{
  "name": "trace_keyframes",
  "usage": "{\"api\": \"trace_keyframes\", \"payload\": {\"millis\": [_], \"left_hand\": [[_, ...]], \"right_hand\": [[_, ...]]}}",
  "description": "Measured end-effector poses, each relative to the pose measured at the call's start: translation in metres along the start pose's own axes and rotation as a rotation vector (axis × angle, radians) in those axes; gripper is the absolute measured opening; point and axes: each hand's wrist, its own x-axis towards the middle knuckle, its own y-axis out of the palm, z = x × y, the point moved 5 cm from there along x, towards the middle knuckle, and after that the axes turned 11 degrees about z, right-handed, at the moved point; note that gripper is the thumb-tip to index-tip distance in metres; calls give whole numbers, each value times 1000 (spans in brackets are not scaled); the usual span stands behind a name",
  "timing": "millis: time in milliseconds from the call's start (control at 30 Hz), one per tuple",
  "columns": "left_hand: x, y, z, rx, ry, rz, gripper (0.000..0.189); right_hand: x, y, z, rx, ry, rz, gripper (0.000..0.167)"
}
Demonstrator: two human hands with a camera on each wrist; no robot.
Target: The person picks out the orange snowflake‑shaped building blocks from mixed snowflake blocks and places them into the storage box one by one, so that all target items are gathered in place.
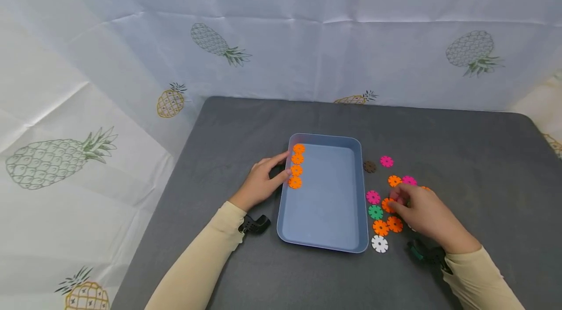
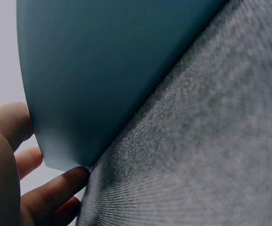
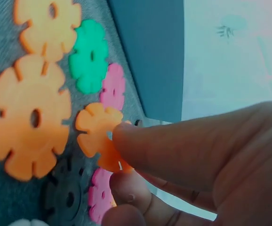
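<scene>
Head view: left hand (image 1: pixel 259 181) is gripping blue rectangular plastic tray (image 1: pixel 327 193), right hand (image 1: pixel 423 210) is pinching orange flower-shaped plastic disc (image 3: pixel 92 128) just right of it, best not nudging neighbouring multicoloured discs (image 1: pixel 394 221)

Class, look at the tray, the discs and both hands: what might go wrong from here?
1. The right hand pinches an orange disc between thumb and finger; the thin piece could slip.
2. Other discs lie close by, such as the green disc, so the fingers may nudge one.
3. The left hand touches the tray beside the row of orange discs; a push might disturb it.
</scene>
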Motion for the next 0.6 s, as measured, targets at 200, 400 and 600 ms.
{"api": "trace_keyframes", "payload": {"millis": [200, 400, 600], "left_hand": [[0, 1, 0, 9, 9, -4, 59], [0, 0, 1, 8, 8, -2, 59], [0, 0, 2, 8, 9, -2, 59]], "right_hand": [[2, -3, 6, 6, 2, -14, 11], [2, -9, 11, 17, 59, -49, 9], [2, -16, 16, 56, 111, -89, 14]]}}
